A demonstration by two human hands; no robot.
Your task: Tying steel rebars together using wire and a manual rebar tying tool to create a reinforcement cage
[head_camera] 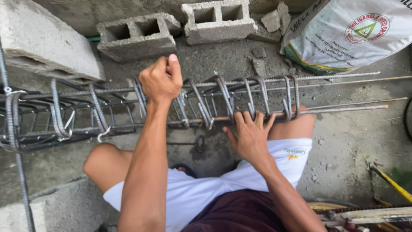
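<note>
A long rebar cage [201,103] made of ribbed steel bars and bent stirrups lies across my knees, running left to right. My left hand [161,79] is closed in a fist around a top bar of the cage, thumb up. My right hand [251,133] rests on the near lower bar with fingers spread over a stirrup [253,101]. Thin tie wire [103,134] hangs from a stirrup at the left.
Two hollow concrete blocks [137,34] [216,19] lie beyond the cage, a larger slab [43,38] at far left. A printed white sack [356,32] sits top right. Loose rebar [23,189] and yellow-handled tools [392,184] lie on the concrete floor [352,146].
</note>
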